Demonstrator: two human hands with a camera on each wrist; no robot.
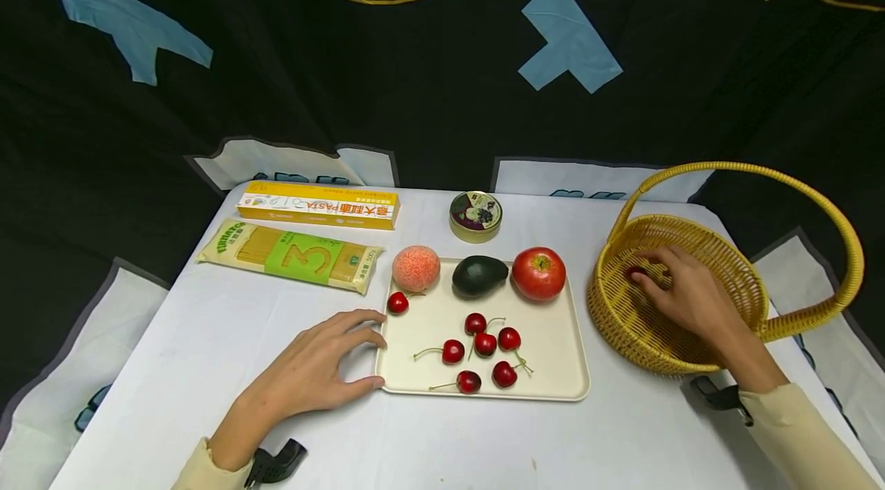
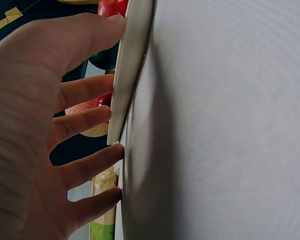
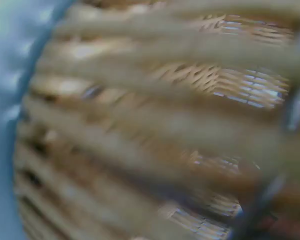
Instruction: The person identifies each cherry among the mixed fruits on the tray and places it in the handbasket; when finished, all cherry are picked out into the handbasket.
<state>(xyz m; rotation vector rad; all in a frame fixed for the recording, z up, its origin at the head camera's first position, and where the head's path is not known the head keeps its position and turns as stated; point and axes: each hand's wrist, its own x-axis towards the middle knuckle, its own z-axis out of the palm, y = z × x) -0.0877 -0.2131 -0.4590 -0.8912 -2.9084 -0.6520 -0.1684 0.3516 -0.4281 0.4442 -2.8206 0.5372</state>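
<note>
At the near side of the white cloth-covered table (image 1: pixel 498 448), a black wrist device (image 1: pixel 276 463) is worn below the left hand (image 1: pixel 311 367). This hand is placed against the left edge of a shallow rectangular cream tray (image 1: pixel 553 355); its fingers are extended and spread wide, the thumb is set by the tray's near-left corner, and nothing is gripped. On the tray, six glossy dark red cherries (image 1: pixel 468 382) are scattered between the near edge and the middle, and a seventh cherry (image 1: pixel 397 302) is seen by the left edge, toward the far-left corner.

Near the table's right edge, the right hand (image 1: pixel 687 290) is lowered into a round yellow woven basket (image 1: pixel 618 332) with a tall arched handle. Inside it, a small dark red cherry (image 1: pixel 634 273) is seen at the thumb and fingertips, which are set narrowly; whether it is pinched or lies loose cannot be told, as the right wrist view is blurred.

Along the tray's far edge, a rounded pinkish-orange fruit (image 1: pixel 416 269), a dark green avocado (image 1: pixel 478 276) and a large red apple (image 1: pixel 538 274) are lined up. Beyond, a green-labelled pasta bag (image 1: pixel 290 253), a yellow-and-white pasta box (image 1: pixel 318 205) and a round fruit-printed tin (image 1: pixel 475 215) are laid toward the table's far edge.
</note>
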